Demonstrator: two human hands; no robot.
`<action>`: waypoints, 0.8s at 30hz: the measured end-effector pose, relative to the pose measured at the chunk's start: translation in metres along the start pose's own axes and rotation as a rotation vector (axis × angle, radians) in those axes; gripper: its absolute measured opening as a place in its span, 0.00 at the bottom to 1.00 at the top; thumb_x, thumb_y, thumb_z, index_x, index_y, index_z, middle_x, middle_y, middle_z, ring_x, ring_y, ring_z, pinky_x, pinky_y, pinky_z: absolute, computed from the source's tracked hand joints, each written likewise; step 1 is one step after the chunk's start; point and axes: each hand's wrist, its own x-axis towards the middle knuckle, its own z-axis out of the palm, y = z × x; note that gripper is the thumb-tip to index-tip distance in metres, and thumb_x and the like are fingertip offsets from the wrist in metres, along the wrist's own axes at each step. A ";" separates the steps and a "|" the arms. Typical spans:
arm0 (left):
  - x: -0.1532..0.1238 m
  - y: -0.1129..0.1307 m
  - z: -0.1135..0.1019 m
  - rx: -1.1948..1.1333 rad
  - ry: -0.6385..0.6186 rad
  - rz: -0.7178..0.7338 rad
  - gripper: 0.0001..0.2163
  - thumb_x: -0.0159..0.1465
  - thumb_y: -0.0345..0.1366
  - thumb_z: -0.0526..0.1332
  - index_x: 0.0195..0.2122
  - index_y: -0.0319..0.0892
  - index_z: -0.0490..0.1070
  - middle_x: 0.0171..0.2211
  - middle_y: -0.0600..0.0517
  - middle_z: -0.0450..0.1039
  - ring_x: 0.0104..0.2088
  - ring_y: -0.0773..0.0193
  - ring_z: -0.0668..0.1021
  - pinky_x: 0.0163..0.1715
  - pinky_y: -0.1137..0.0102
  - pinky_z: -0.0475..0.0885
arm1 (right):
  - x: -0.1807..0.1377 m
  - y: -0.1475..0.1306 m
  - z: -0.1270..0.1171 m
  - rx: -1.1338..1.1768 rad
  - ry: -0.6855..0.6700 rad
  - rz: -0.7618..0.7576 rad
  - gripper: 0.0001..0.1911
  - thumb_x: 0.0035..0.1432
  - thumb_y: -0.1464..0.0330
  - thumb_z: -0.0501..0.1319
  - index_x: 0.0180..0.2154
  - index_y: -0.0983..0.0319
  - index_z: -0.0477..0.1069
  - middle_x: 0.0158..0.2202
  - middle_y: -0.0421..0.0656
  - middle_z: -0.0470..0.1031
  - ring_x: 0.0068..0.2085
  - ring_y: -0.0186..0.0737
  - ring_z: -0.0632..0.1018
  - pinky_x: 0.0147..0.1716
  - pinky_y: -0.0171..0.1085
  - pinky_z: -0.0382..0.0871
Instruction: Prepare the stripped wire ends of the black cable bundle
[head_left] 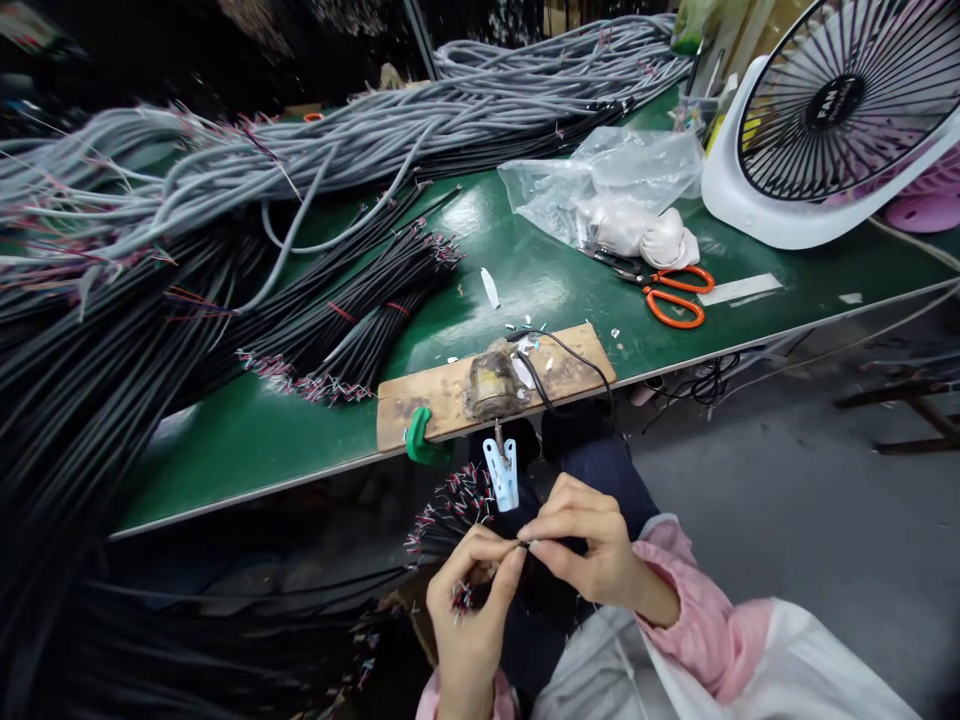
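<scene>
Over my lap, my left hand [474,590] pinches a thin black cable [525,546] near its end, thumb against forefinger. My right hand [589,540] meets it there, its thumb and fingertips closed on the tip of the same cable; the fingers mostly cover the fine wires. Just above the hands, a light blue clothes peg [501,475] hangs from the shaft of a grimy, tape-wrapped motor-like block [491,385]. Behind my left hand a bundle of black cables with red and white wire ends [450,510] stands up from below the table edge.
The block sits on a wooden board [397,405], with a green clamp [424,438] at the table edge. Black cable bundles [352,310] and long grey cables [337,150] cover the left and back. Orange-handled scissors [675,295], a plastic bag [600,175] and a white fan [750,215] are right.
</scene>
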 end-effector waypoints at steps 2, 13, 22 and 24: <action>0.001 0.000 0.001 -0.025 0.007 -0.015 0.11 0.62 0.35 0.69 0.23 0.41 0.73 0.22 0.56 0.66 0.24 0.67 0.67 0.24 0.73 0.60 | -0.002 0.000 0.001 -0.050 0.004 -0.048 0.08 0.66 0.70 0.63 0.44 0.60 0.81 0.29 0.45 0.80 0.30 0.40 0.75 0.31 0.40 0.70; 0.003 0.008 0.007 -0.153 0.042 -0.095 0.13 0.62 0.36 0.69 0.22 0.41 0.72 0.21 0.57 0.62 0.23 0.67 0.63 0.23 0.73 0.58 | -0.002 0.003 0.007 0.113 0.021 0.127 0.06 0.64 0.68 0.65 0.34 0.61 0.80 0.26 0.44 0.79 0.27 0.39 0.75 0.29 0.39 0.69; 0.002 0.016 0.000 -0.240 0.026 -0.115 0.14 0.61 0.36 0.69 0.20 0.40 0.70 0.21 0.57 0.59 0.23 0.68 0.62 0.23 0.73 0.58 | 0.007 0.006 0.005 0.348 -0.190 0.308 0.16 0.67 0.58 0.63 0.44 0.64 0.81 0.33 0.47 0.78 0.30 0.37 0.75 0.30 0.35 0.70; 0.001 0.016 -0.001 -0.232 0.006 -0.136 0.14 0.61 0.36 0.69 0.20 0.40 0.71 0.20 0.57 0.59 0.23 0.68 0.61 0.22 0.73 0.57 | 0.005 0.008 0.008 0.365 -0.178 0.261 0.16 0.65 0.59 0.66 0.45 0.64 0.81 0.34 0.47 0.78 0.30 0.36 0.74 0.30 0.34 0.70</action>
